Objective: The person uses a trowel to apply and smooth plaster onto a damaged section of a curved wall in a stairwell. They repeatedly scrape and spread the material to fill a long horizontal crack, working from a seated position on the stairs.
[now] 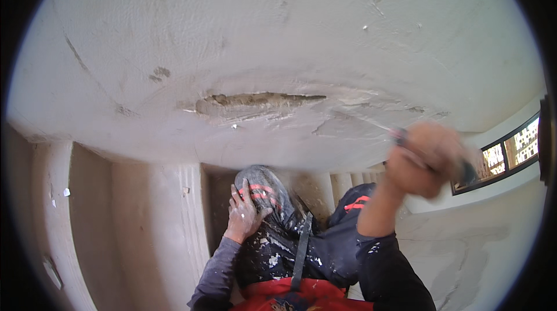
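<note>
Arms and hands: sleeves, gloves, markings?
Both bare, no gloves. Left hand: whitish specks. Right hand: motion-blurred, finer marks unclear. Left sleeve: grey, reaching near the wrist. Right sleeve: dark, ending farther up the forearm, white marks near its edge.

Bare, dusty stairs (148,224) line the L side, w/ a small white chip (67,192) on one step and a larger pale flake (52,271) nr the lower L rim. At R, a dark-framed window (505,158); a bldg facade (526,141) w/ rows of openings shows thru it. Below, a grey surface (423,230) w/ darker patch (464,259). Dark obj. (545,140), far R, unclear.
</note>
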A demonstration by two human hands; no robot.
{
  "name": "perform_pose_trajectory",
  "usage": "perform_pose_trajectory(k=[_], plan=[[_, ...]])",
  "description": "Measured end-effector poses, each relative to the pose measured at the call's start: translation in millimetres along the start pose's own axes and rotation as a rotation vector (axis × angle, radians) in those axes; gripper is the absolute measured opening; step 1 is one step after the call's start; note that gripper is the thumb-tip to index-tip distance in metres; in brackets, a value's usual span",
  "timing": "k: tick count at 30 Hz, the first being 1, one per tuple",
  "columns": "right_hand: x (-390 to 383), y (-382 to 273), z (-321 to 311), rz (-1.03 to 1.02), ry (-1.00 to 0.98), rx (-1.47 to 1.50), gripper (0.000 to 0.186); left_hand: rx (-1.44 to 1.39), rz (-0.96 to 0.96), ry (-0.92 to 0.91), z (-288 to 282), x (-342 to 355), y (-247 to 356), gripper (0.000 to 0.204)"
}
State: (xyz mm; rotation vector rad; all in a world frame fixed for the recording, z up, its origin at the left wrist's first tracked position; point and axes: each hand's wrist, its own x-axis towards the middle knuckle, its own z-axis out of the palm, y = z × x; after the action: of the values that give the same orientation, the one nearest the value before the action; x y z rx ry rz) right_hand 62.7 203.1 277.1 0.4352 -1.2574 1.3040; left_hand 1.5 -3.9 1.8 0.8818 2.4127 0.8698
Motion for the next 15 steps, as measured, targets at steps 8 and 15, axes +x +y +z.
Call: perform_pose_trajectory(k=[8, 15], plan=[[-3.0, -6.4, 34.3, -0.063, -0.049, 0.039, 0.012, 0.010, -0.026, -0.035, -1.6, 2.2, -0.7, 0.113], [13.5, -17.6, 33.7, 0.024, -0.427, -0.020, 0.015, 0.013, -0.014, 0.018, 1.2, 4.1, -1.2, 0.112]])
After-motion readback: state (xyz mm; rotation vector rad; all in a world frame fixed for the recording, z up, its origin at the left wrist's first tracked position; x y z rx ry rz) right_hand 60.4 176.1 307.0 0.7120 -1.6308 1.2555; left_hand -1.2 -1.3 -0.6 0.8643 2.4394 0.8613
